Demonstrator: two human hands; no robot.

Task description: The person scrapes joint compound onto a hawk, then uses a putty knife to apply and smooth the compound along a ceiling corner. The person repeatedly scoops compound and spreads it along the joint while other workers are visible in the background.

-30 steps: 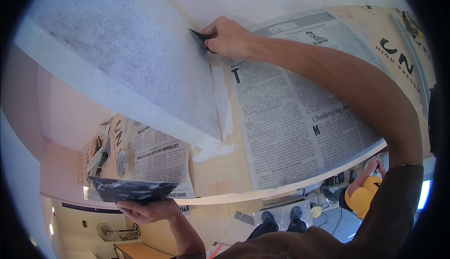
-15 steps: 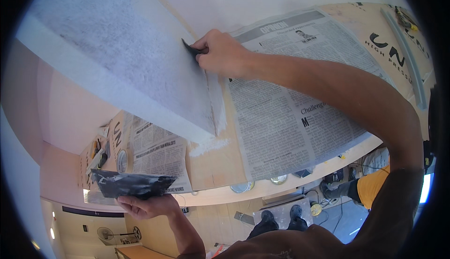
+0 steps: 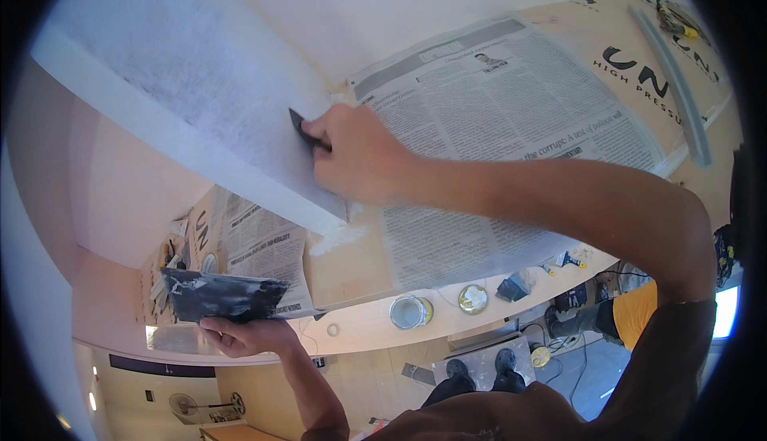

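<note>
My right hand (image 3: 358, 153) grips a small dark putty scraper (image 3: 299, 125) with its blade against the white upright panel (image 3: 232, 97). That panel's face is streaked with rough white filler, and its foot meets the board surface in a smear of white filler (image 3: 339, 239). Lower left, my left hand (image 3: 249, 337) supports a dark flat putty board (image 3: 224, 295) from beneath, fingers curled at its near edge. White smears mark the board's top. My right hand hides part of the panel's right edge.
Newspaper sheets (image 3: 495, 97) cover the printed brown sheeting (image 3: 615, 61) to the right. A long grey strip (image 3: 675, 81) lies at far right. Below stand an open tin (image 3: 409, 311) and a smaller tin (image 3: 473, 299). A person in orange trousers (image 3: 631, 313) is at lower right.
My right hand and the scraper have come down and slightly left along the panel. The view has shifted, revealing more of the tins; my left hand still holds the board.
</note>
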